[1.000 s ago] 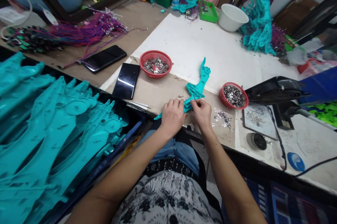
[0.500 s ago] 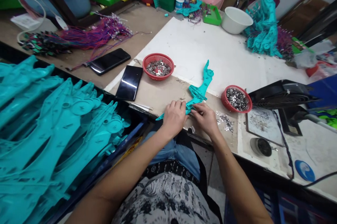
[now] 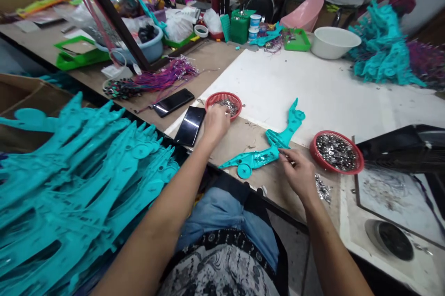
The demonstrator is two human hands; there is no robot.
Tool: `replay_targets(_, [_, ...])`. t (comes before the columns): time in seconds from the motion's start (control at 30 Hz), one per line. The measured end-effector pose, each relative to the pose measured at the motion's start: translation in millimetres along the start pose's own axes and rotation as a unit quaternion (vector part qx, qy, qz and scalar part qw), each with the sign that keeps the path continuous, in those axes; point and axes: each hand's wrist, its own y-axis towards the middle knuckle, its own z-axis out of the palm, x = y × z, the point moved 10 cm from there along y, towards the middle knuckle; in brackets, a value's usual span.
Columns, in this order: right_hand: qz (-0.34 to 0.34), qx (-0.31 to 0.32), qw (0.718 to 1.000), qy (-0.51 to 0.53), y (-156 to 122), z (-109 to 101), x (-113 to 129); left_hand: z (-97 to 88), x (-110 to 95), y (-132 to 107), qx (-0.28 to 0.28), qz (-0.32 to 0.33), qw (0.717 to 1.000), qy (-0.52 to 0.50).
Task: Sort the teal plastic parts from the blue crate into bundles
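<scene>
A teal plastic toy part [image 3: 259, 157] lies flat near the table's front edge, and a second teal piece [image 3: 288, 126] angles away behind it. My left hand [image 3: 215, 122] reaches into the left red basket [image 3: 212, 99] of small metal bits, fingers curled down among them; what they hold is hidden. My right hand [image 3: 299, 175] rests just right of the teal part, fingertips pinched together close to its end. A second red basket [image 3: 335, 151] of metal bits stands right of that hand, with loose metal bits [image 3: 322, 188] beside my wrist.
A big stack of teal parts [image 3: 76, 180] fills the left. Two phones [image 3: 189, 124] [image 3: 173, 102] lie by the left basket, purple-tagged strings [image 3: 163, 75] behind. A white bowl [image 3: 333, 41], green trays and another teal heap [image 3: 382, 52] stand at the back. A black device [image 3: 403, 147] sits right.
My left hand left the teal part and moved up-left into the left red basket. My right hand shifted slightly right. The view tilted up, showing more of the back.
</scene>
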Motion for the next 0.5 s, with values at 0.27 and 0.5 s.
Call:
replay_targets(0.27, [-0.026,-0.005,0.999,0.019,-7.5,-13.3,-4.9,35.5,20.8,65.3,0.178,0.017,0.977,0.119])
replay_targets(0.5, [-0.030,-0.004,0.999,0.017,-10.0,-17.8,-7.2,39.1,29.6,81.7,0.163,0.021,0.979,0.124])
